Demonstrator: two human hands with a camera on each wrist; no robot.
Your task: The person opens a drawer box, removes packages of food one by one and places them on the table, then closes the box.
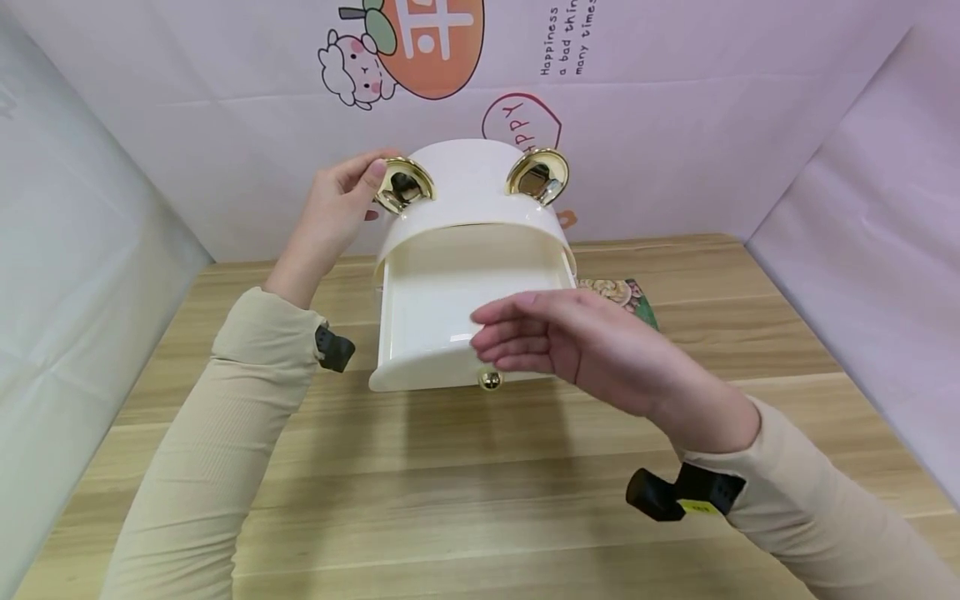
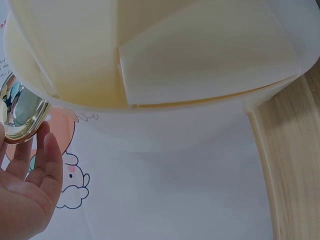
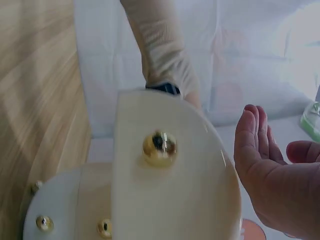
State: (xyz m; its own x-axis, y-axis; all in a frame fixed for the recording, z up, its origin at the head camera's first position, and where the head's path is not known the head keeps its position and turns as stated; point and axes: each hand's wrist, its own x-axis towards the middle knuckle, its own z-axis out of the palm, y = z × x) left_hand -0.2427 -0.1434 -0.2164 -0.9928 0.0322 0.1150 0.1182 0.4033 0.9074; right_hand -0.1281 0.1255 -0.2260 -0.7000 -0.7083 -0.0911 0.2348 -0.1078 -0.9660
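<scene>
A white storage box with two round gold ears stands at the back of the table. Its upper drawer is pulled out and has a gold knob on its front. My left hand holds the gold ear on the left, thumb on its face and fingers behind, as the left wrist view also shows. Over the right part of the drawer hovers my right hand, fingers straight and together, holding nothing. Lower drawer fronts with gold knobs show in the right wrist view.
To the right of the box, partly hidden behind it and my right hand, lies a flat colourful patterned piece. A printed white cloth hangs behind the wooden table, with plain white cloth on both sides.
</scene>
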